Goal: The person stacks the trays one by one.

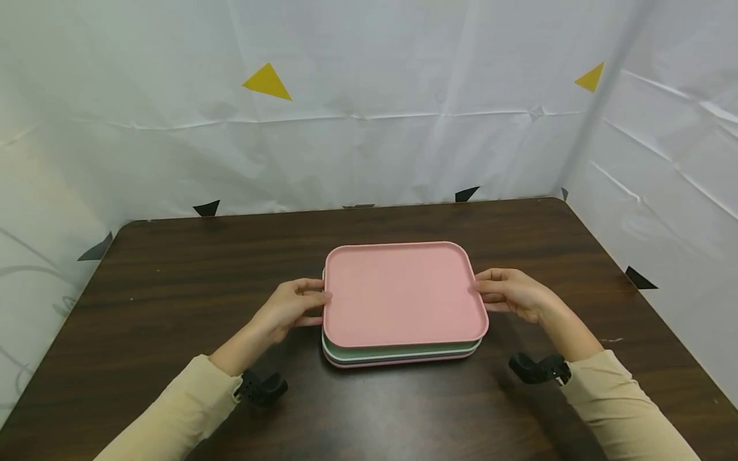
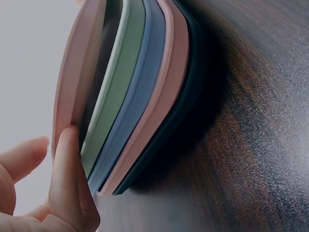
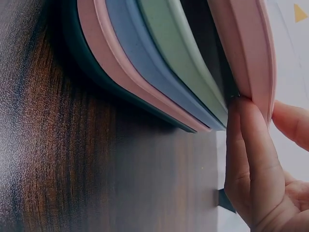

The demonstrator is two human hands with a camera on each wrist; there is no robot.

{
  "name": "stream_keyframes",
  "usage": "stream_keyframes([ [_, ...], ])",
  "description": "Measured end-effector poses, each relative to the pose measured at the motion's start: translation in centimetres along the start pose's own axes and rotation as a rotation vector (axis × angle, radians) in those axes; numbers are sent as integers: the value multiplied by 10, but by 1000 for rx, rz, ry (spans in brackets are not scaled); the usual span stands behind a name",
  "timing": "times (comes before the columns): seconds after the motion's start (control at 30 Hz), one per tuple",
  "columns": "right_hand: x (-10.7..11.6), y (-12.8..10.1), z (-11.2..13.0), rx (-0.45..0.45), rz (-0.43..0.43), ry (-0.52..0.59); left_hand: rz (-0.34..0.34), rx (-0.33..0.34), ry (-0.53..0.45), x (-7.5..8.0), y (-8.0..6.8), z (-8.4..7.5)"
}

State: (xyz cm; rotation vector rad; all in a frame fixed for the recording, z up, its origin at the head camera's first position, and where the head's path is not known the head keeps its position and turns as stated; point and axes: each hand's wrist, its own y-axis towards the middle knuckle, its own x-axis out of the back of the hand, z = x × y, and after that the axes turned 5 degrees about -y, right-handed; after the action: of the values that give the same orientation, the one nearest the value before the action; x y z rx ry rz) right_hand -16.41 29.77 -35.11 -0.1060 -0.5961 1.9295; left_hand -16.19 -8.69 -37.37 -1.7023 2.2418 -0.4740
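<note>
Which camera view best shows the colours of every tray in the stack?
The left wrist view: the stack shows edge-on, top pink tray lifted, then green, blue, pink and a dark bottom one. The right wrist view shows the same layers, more cropped. The head view shows mostly the top tray; lower rims barely peek out.

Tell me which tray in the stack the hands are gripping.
The top pink tray. The left hand and right hand pinch its two short edges, and a dark gap parts it from the green tray beneath; the others lie nested together.
</note>
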Motion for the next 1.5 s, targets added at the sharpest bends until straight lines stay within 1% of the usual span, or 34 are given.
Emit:
stream_keyframes([
  [0.1, -1, 0, -1, -2, -5, 0, -17, 2, 6, -1, 0, 2],
  [0.23, -1, 0, -1, -3, -6, 1, -20, -7, 18, -1, -1, 3],
  [0.5, -1, 1, -3, -14, 3, 17, 0, -25, 30, 1, -4, 2],
  [0.8, -3, 1, -4, -29, -5, 23, -14, -10, 27, 1, -7, 1],
  [1.13, -5, 3, -4, -23, -20, 14, 9, -13, 37, 2, -10, 3],
  [1.3, -5, 4, -6, -15, -21, 14, 20, -22, 39, 3, -9, 5],
  [1.5, -3, 4, -9, -15, -14, 14, 24, -12, 35, 5, -8, 7],
])
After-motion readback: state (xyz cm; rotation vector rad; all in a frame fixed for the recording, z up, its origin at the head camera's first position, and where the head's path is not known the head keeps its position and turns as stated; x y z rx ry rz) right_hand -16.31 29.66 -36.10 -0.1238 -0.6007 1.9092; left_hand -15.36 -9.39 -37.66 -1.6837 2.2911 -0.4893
